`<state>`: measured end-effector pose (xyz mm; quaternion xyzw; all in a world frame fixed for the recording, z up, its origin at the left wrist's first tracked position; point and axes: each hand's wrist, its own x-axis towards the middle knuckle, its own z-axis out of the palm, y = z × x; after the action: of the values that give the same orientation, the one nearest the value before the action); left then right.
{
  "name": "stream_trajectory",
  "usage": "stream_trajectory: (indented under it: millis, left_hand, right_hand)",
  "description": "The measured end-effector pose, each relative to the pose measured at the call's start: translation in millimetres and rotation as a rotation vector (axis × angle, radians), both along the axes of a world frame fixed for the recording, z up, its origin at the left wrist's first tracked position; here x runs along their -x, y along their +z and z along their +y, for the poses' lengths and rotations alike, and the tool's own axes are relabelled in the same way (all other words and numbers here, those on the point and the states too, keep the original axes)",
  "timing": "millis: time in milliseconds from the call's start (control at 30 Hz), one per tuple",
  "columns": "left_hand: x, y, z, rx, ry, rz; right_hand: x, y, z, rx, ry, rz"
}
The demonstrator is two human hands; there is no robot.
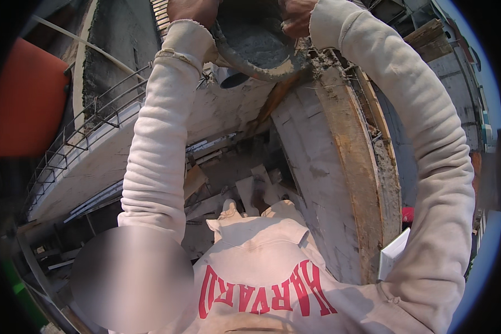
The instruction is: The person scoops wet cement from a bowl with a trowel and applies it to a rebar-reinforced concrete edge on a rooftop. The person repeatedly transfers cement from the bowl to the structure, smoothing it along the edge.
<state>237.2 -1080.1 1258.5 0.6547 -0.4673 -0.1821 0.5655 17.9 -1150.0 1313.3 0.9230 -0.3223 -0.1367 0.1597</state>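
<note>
Up at the top edge, a round grey bucket (273, 73) is tipped so that its inside shows, coated with wet-looking concrete or mortar (259, 49). My left hand (193, 11) is closed on its left side, and my right hand (298, 16) grips the right side. The fingertips of both are partly cut off or hidden. Both arms reach forward in pale sleeves. Just beyond the bucket's right lip, lumpy concrete (324, 60) lies at the top of a formwork wall. Whether the lip touches that wall I cannot tell.
Plywood formwork (345, 139) with a concrete-smeared top runs down the right. A concrete beam (72, 178) with exposed rebar (89, 131) curves along the left. Far left hangs an orange-red object (28, 100). Boards and debris (228, 172) lie deep between the walls, near my feet.
</note>
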Motion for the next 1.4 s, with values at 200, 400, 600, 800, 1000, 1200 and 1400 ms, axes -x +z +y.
stream_trajectory:
  millis: [200, 400, 600, 800, 1000, 1200, 1400]
  left_hand:
    - [18, -3, -7, 0.063, -0.008, 0.194]
    - [7, -7, 5, 0.052, 0.096, 0.199]
    - [-32, -37, 5, -0.028, 0.173, 0.251]
    - [-59, -59, 7, 0.05, 0.136, 0.397]
    - [-77, -53, -7, -0.157, 0.208, 0.364]
    - [-96, -69, -26, -0.148, 0.178, 0.413]
    - [-88, -63, -20, -0.162, 0.19, 0.432]
  right_hand:
    - [23, -23, -16, -0.612, -0.17, -0.271]
    - [32, -35, 23, -0.856, -0.3, -0.659]
    - [39, -18, 14, -0.995, -0.26, -0.801]
    - [47, 18, 2, -0.95, -0.219, -0.802]
    - [100, 39, -17, -1.012, -0.27, -0.874]
    - [198, 54, -16, -0.885, -0.541, -0.858]
    - [249, 35, -43, -0.629, -0.808, -0.542]
